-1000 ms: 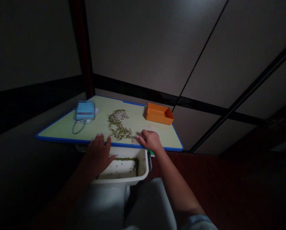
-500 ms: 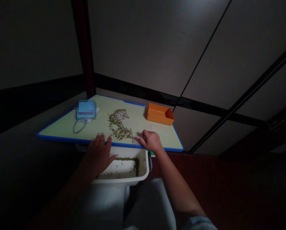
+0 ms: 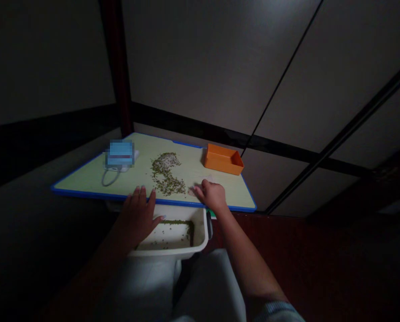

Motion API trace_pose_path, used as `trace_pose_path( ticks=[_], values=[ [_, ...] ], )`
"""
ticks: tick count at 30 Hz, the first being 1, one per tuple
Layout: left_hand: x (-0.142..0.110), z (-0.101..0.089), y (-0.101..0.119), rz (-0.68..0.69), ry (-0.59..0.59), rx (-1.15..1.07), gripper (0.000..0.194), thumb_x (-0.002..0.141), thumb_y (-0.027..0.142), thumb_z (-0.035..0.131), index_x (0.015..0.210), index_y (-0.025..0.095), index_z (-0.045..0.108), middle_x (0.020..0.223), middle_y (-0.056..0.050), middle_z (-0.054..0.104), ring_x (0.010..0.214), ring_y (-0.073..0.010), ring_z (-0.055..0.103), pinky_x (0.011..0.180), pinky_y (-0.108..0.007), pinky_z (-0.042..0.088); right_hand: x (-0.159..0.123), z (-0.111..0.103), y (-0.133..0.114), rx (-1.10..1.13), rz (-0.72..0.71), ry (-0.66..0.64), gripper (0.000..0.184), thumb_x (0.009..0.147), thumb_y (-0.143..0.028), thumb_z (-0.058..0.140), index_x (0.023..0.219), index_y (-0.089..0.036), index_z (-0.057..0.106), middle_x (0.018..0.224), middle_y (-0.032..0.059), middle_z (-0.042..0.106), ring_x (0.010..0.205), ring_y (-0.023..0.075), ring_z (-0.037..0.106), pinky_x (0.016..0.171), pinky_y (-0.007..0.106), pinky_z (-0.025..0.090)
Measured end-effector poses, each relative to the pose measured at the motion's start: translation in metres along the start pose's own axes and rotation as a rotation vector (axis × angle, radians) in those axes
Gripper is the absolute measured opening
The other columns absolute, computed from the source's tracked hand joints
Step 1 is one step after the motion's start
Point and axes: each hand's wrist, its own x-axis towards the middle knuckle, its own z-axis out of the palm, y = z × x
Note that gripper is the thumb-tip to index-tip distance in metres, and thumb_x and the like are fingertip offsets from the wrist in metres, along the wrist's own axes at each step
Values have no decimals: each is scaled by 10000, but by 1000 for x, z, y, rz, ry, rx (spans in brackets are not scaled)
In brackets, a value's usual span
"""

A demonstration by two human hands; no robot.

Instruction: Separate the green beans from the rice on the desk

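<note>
Small green grains point(image 3: 169, 183), which look like beans or seeds, lie scattered on the pale yellow tabletop point(image 3: 220, 188) with its blue rim. A whitish patch point(image 3: 169, 160) shows among them at the far end. My left hand point(image 3: 139, 214) rests at the table's front edge, fingers spread over the rim and nothing in them. Just right of the grains, my right hand point(image 3: 213, 196) is closed low over the tabletop, its fingers curled. What its fingertips hold, if anything, is too small to make out. A faint pinkish mark lies by them.
Below the table's front edge, a white tub point(image 3: 204, 243) holds more green grains along its inner sides. An open orange box point(image 3: 223, 165) stands at the back right. On the left sits a blurred blue device point(image 3: 120, 153) with a looped grey cable point(image 3: 110, 184).
My right hand has shifted very slightly, its fingers curling a little more. My left hand, the grains and the containers stay in place.
</note>
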Motion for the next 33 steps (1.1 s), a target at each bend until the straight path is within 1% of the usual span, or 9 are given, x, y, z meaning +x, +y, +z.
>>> trace_pose_path(
  ticks=[4,9,10,11,14,16,22,28,33],
  values=[
    [0,-1,0,4,-2,8,803,740,458,612,1386,24,413,1476,-359,386,1411,-465,358,1108,-578,325,1,1,-2,-20,73,29,376,982,-519,397,1000,-209,609,915,68,759,776,187,695,613,267,314],
    [0,-3,0,5,-3,18,801,747,465,602,1394,34,407,1476,-347,399,1415,-455,359,1108,-573,327,2,0,-1,-7,198,58,390,1002,-494,356,994,-189,599,901,72,755,775,183,694,619,263,320],
    [0,-3,1,6,-4,19,801,747,464,601,1395,36,407,1475,-346,401,1415,-454,359,1109,-572,326,3,-1,-1,-2,196,59,391,1003,-493,354,991,-190,600,899,68,755,778,183,694,618,264,318],
    [0,-3,1,6,-6,20,799,747,461,600,1396,35,406,1475,-347,401,1414,-456,360,1109,-573,325,3,-1,0,5,162,52,387,1000,-496,363,989,-193,603,900,64,755,785,182,694,620,263,316],
    [0,-4,1,7,-11,21,793,747,447,604,1392,28,410,1469,-359,398,1407,-471,363,1104,-577,327,2,-2,1,21,-24,1,374,978,-520,410,983,-207,614,904,55,757,809,182,689,633,262,316],
    [0,-4,2,8,-13,23,793,747,445,606,1393,30,409,1467,-361,399,1404,-478,363,1098,-575,334,2,-1,1,23,-80,-15,379,972,-532,418,974,-211,619,900,52,757,805,180,686,634,263,315],
    [0,-7,3,4,-35,34,787,752,443,602,1390,24,410,1472,-366,387,1407,-474,361,1104,-577,329,2,2,1,9,-39,36,396,976,-531,395,966,-207,623,884,56,756,774,180,681,628,270,308],
    [1,-8,5,-4,-44,33,797,743,438,614,1390,21,408,1474,-369,381,1408,-480,355,1105,-575,329,4,1,-1,3,-47,7,400,971,-550,407,971,-215,625,883,47,758,786,175,688,621,262,311],
    [1,-1,2,3,-26,22,796,749,455,594,1392,24,406,1488,-365,364,1419,-480,335,1105,-593,315,5,2,-3,-37,46,12,380,982,-531,392,995,-225,617,922,49,762,791,177,699,608,261,315]
  ],
)
